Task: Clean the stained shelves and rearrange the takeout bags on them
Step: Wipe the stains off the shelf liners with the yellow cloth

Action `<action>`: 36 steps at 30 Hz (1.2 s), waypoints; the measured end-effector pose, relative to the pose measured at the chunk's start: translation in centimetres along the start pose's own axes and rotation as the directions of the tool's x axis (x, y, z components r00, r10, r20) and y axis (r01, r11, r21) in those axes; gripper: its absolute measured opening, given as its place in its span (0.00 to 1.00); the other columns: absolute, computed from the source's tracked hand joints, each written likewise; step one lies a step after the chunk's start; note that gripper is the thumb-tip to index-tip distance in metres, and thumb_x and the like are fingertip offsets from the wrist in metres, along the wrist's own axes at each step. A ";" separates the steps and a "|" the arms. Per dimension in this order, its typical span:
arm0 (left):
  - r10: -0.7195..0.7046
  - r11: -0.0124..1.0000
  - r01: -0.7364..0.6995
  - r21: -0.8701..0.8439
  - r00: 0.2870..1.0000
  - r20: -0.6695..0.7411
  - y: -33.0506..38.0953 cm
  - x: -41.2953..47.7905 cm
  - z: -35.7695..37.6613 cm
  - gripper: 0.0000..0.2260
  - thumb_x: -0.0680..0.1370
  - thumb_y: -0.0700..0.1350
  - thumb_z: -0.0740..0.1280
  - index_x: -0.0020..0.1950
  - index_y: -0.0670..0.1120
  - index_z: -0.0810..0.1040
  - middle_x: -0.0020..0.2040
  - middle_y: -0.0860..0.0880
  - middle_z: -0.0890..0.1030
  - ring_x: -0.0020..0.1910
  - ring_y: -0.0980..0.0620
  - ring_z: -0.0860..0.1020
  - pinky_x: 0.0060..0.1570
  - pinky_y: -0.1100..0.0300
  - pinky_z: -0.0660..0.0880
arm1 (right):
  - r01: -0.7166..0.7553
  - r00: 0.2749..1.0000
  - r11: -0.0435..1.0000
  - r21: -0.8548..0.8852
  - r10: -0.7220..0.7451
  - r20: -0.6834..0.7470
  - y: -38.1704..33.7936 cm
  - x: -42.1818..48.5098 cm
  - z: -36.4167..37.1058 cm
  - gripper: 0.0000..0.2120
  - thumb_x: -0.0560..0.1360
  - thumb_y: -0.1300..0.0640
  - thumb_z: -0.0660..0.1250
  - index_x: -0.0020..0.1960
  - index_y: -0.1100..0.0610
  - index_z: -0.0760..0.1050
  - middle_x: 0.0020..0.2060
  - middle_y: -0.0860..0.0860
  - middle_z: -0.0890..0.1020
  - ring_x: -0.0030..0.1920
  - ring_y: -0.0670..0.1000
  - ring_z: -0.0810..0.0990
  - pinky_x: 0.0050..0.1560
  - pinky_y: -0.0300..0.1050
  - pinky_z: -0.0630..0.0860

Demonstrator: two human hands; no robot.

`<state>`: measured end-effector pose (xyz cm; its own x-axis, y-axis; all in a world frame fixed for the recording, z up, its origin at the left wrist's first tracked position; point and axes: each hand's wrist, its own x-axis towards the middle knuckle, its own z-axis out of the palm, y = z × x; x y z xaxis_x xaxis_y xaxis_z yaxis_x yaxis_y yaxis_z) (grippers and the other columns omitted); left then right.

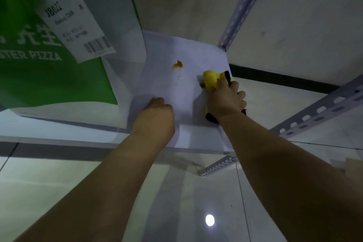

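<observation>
Shelf (161,88): takeout bag (49,80) at left, label (72,22) on its face; stain (177,64) centre; cloth (212,79) right of stain, under right grip (225,100); left grip (157,112) before stain; post (241,6) behind, right.

The green takeout bag (49,80) at the left end of the shelf (163,86) bears white letters "STER PIZZA", cut off at the frame edge, below partly visible Chinese characters. A white label (72,22) on the bag reads "J8022" above a barcode; its smaller lines are too blurred to read.
</observation>
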<state>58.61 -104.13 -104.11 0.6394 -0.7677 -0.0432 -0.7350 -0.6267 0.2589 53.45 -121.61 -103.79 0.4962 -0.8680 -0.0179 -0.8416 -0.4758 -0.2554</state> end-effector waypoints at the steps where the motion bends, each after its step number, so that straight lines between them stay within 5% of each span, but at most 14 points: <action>1: -0.002 1.000 0.002 0.009 1.000 -0.017 -0.2 0.1 0.1 0.12 0.77 0.40 0.56 0.56 0.43 0.75 0.60 0.45 0.74 0.62 0.48 0.71 0.57 0.60 0.66 | -0.009 1.000 1.000 -0.002 0.009 -0.019 -0.2 0.6 0.1 0.20 0.77 0.55 0.57 0.68 0.51 0.62 0.67 0.58 0.62 0.62 0.64 0.63 0.61 0.59 0.59; 10: 0.024 0.996 -0.034 -0.079 0.992 -0.124 -0.6 0.0 1.1 0.11 0.73 0.32 0.59 0.50 0.34 0.78 0.57 0.35 0.76 0.61 0.41 0.74 0.59 0.55 0.70 | 0.103 0.987 0.994 -0.018 -0.100 0.123 -1.7 4.2 -0.7 0.25 0.76 0.49 0.62 0.70 0.42 0.59 0.71 0.55 0.57 0.66 0.66 0.59 0.66 0.63 0.55; 14: 0.020 0.999 -0.024 -0.027 0.992 -0.123 -0.5 0.0 1.2 0.12 0.75 0.37 0.56 0.53 0.40 0.76 0.60 0.42 0.74 0.63 0.45 0.71 0.60 0.58 0.64 | 0.274 0.955 0.960 -0.052 -0.265 0.130 -1.5 2.5 -0.5 0.24 0.78 0.54 0.54 0.72 0.39 0.58 0.71 0.53 0.59 0.64 0.63 0.61 0.65 0.60 0.56; 20: 0.120 0.989 -0.109 0.096 0.986 -0.116 -1.1 0.1 1.2 0.12 0.78 0.39 0.54 0.57 0.42 0.73 0.62 0.43 0.72 0.64 0.46 0.68 0.64 0.60 0.59 | 0.502 0.862 0.860 -0.089 -0.489 0.134 -0.1 -2.7 -0.1 0.24 0.77 0.51 0.60 0.71 0.38 0.59 0.73 0.49 0.59 0.64 0.60 0.62 0.63 0.53 0.57; 28: 0.199 0.963 -0.185 0.194 0.979 -0.053 -1.8 0.1 2.5 0.19 0.79 0.38 0.46 0.69 0.41 0.60 0.70 0.40 0.62 0.72 0.43 0.57 0.73 0.54 0.47 | 0.601 0.798 0.789 -0.127 -0.602 0.032 -0.5 -2.8 1.2 0.26 0.79 0.51 0.59 0.71 0.33 0.55 0.74 0.46 0.57 0.65 0.58 0.61 0.63 0.53 0.57; 31: 0.214 0.965 -0.193 0.179 0.971 -0.106 -2.0 -0.1 2.8 0.19 0.78 0.40 0.46 0.69 0.42 0.61 0.71 0.42 0.62 0.73 0.45 0.56 0.73 0.55 0.46 | 0.507 0.862 0.860 -0.056 -0.506 0.020 -2.0 -0.5 1.5 0.25 0.78 0.51 0.58 0.71 0.34 0.55 0.74 0.49 0.57 0.66 0.60 0.60 0.64 0.55 0.54; 36: 0.202 0.978 -0.187 0.098 0.963 -0.181 -2.2 -0.5 2.8 0.17 0.78 0.43 0.50 0.66 0.45 0.65 0.70 0.46 0.64 0.72 0.50 0.58 0.71 0.60 0.48 | 0.074 0.997 0.967 0.245 -0.078 0.003 -4.9 2.8 1.7 0.17 0.77 0.45 0.54 0.66 0.40 0.61 0.68 0.57 0.62 0.64 0.65 0.60 0.67 0.64 0.50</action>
<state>59.27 -102.77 -107.31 0.5080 -0.8413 0.1849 -0.8598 -0.4825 0.1669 59.34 -121.46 -104.20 0.5607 -0.8280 -0.0014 -0.7246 -0.4899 -0.4847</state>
